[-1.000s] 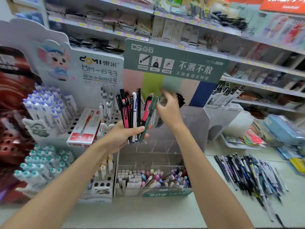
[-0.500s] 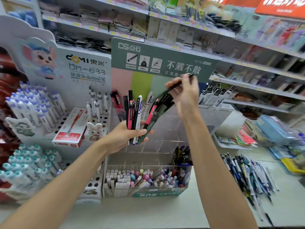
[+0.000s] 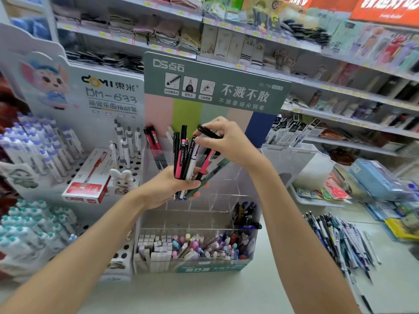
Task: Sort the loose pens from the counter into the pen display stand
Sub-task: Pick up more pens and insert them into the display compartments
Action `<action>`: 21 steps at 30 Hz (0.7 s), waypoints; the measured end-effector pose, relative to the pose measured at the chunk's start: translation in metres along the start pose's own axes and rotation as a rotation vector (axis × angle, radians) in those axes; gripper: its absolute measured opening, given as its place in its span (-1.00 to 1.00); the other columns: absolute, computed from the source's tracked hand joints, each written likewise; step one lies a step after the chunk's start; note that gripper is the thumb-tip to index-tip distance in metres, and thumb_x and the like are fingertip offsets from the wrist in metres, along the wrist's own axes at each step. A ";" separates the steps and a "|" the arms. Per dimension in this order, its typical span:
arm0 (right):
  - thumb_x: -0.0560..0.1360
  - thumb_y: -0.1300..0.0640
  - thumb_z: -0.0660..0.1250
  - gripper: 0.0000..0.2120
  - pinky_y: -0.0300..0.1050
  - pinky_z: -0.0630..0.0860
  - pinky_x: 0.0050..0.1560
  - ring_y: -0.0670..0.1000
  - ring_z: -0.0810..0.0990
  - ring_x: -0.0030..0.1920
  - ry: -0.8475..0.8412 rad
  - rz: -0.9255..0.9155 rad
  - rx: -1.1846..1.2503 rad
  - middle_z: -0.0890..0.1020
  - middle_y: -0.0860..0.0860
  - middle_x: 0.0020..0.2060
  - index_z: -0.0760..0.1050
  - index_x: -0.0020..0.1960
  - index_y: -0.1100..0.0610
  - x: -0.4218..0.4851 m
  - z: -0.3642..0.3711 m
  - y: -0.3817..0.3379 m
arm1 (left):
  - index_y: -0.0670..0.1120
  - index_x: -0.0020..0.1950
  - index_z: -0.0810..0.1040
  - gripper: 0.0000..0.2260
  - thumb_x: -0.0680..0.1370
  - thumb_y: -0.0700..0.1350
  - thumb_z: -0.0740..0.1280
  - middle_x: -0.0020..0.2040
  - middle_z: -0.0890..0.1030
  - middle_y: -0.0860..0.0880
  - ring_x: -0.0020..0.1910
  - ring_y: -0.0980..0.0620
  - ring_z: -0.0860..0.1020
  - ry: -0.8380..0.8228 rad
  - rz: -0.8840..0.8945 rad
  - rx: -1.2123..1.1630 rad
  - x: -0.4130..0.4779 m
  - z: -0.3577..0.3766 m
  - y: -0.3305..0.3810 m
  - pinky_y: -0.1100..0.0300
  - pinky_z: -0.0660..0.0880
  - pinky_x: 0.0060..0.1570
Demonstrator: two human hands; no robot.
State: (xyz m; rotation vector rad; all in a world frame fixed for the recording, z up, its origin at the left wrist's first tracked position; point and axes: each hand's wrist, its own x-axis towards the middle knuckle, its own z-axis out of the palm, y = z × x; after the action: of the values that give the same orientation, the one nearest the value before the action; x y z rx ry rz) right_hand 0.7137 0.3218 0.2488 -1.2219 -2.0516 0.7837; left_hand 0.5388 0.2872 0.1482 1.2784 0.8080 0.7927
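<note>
Both hands hold pens above the clear stand

The left hand (image 3: 166, 189) grips a bunch of pens (image 3: 189, 159) upright (pink, white, black and green barrels) over the pen display stand (image 3: 229, 186) on the desk (image 3: 226, 293). The right hand (image 3: 229, 143) pinches a black pen (image 3: 207, 131) at the top of the bunch. At the right, loose pens (image 3: 340, 241) lie piled on the desk.

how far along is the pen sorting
Early. Done: a few dark pens and red pens stand in the display stand. In hand: left hand grips a bundle, right hand pinches a black pen. Left: the bundle and the big counter pile.
</note>
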 end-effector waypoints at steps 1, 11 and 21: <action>0.48 0.10 0.47 -0.92 -0.09 0.49 0.00 -0.15 0.45 -0.16 -0.002 0.001 0.028 0.47 -0.01 -0.02 0.64 -0.06 -0.07 0.000 -0.001 0.000 | -0.23 0.22 0.55 -0.77 0.56 -0.29 0.34 -0.01 0.69 -0.15 -0.18 0.01 0.62 -0.004 0.005 0.006 0.000 0.000 0.000 0.19 0.55 -0.14; 0.58 0.11 0.34 -0.90 -0.36 0.39 -0.24 -0.24 0.45 -0.32 0.195 -0.038 0.073 0.57 -0.05 -0.17 0.50 -0.09 0.09 0.004 -0.010 0.007 | -0.30 0.18 0.55 -0.78 0.55 -0.27 0.35 -0.02 0.68 -0.14 -0.21 0.01 0.61 0.011 0.024 -0.006 0.002 -0.003 0.008 0.23 0.52 -0.26; 0.69 0.26 0.02 -0.87 0.15 0.61 0.06 0.12 0.63 -0.21 0.735 0.015 1.073 0.56 0.13 -0.26 0.25 -0.03 0.14 0.022 -0.028 0.038 | -0.14 0.16 0.60 -0.81 0.57 -0.30 0.33 0.07 0.70 -0.15 0.03 -0.07 0.68 0.449 0.102 -0.215 -0.004 -0.014 -0.006 0.13 0.63 0.02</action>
State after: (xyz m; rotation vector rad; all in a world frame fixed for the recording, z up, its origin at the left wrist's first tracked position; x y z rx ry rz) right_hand 0.7463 0.3617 0.2425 -0.7029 -0.7915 1.0256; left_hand 0.5254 0.2901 0.1414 0.9662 0.9865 1.2412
